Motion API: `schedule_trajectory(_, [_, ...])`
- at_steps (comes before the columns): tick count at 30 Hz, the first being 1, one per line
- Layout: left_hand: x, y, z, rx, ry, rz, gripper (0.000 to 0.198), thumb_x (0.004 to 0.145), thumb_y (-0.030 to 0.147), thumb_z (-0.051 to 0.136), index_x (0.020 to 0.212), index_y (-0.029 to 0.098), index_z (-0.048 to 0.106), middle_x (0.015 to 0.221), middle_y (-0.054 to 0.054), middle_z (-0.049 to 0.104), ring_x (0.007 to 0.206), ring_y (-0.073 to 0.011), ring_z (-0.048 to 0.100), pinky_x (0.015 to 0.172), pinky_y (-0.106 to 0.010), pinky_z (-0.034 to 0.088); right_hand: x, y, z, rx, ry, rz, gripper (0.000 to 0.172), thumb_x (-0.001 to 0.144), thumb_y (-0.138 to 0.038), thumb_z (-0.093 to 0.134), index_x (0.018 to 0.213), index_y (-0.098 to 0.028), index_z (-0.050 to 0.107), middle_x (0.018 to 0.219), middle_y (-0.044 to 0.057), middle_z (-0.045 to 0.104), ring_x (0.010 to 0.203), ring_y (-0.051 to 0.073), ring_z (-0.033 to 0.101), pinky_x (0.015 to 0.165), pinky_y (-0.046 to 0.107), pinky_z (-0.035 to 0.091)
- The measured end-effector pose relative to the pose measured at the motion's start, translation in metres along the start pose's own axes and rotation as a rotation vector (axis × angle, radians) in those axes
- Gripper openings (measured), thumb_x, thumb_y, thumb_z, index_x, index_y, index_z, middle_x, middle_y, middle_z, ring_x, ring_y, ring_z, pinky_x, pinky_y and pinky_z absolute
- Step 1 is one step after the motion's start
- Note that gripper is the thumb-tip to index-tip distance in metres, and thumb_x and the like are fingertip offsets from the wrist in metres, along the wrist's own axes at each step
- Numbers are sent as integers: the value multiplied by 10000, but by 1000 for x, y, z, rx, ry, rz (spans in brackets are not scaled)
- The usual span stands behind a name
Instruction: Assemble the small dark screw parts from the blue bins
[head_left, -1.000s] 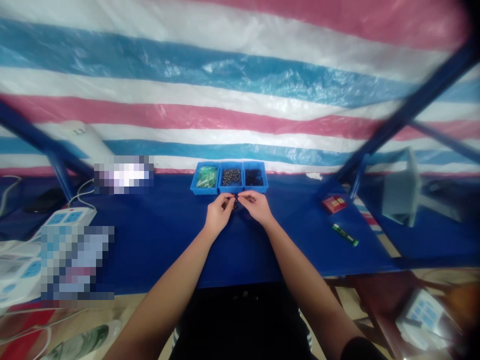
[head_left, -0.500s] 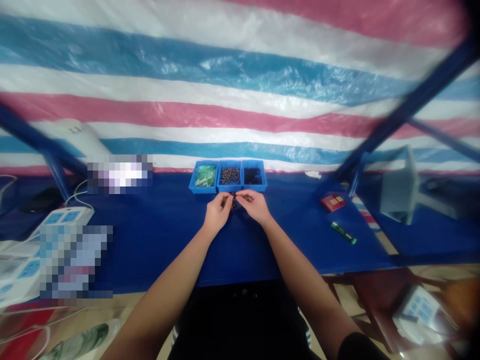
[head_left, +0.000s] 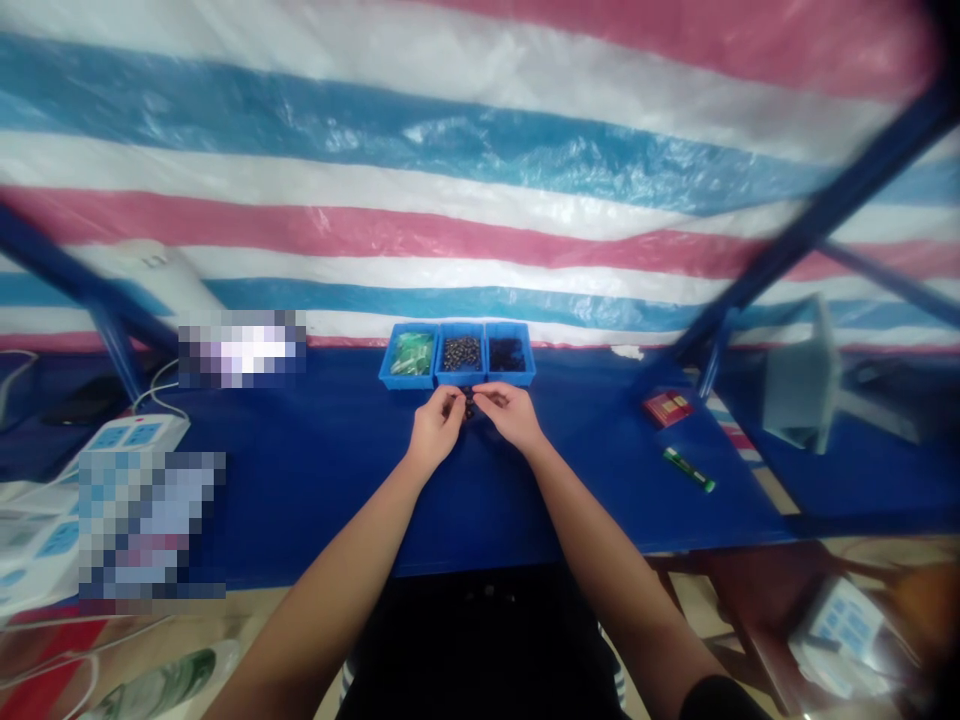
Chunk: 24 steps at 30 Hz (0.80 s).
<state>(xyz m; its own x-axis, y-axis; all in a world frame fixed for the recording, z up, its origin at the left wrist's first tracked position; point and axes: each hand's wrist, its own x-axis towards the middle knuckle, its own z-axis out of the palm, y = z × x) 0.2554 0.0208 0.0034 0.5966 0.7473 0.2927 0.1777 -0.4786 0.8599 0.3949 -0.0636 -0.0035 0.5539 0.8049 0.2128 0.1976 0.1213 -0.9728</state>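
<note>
My left hand point(head_left: 438, 424) and my right hand point(head_left: 511, 412) meet over the blue table, just in front of three blue bins. Small dark pieces point(head_left: 469, 402) show between the fingertips, too small to make out. Both hands have their fingers pinched together at these pieces. The left bin point(head_left: 409, 381) holds green and clear plastic packets. In the middle bin point(head_left: 460, 378) lie many small dark and brassy parts. Black pieces fill part of the right bin point(head_left: 511, 379).
A red box point(head_left: 667, 408) and a green tube point(head_left: 688, 469) lie on the table point(head_left: 600, 480) at the right. White power strips point(head_left: 139, 437) with cables are at the left. Blue frame bars slant down on both sides before a striped sheet point(head_left: 480, 180).
Both hands stay at nearly the same place, with only slight finger movement around the small dark pieces. The whole view has shifted very slightly.
</note>
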Motion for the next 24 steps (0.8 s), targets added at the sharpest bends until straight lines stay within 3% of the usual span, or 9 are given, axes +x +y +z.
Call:
schedule_trajectory(8, [0,0,-1,3,-6,10,219,902,402,534,1014,227,606,692,29,674,617,-136,651,652,-243,500,1,-1,-1,1,18,9,241,769,-368,687,940,-208,741,869,45,741,746,179,678,720,303,550])
schedule_trajectory(18, [0,2,0,9,-4,8,271,917,440,497,937,207,634,687,17,666,621,-136,639,650,-241,500,0,-1,2,25,-1,-6,250,768,-368,685,952,-204,728,878,44,736,774,176,680,748,303,549])
schedule_trajectory(24, [0,1,-1,15,-2,9,267,898,443,539,1024,225,629,717,17,681,627,-140,648,663,-250,506,1,-1,0,3,12,1,244,770,-375,682,940,-207,730,879,45,735,760,176,679,740,304,551])
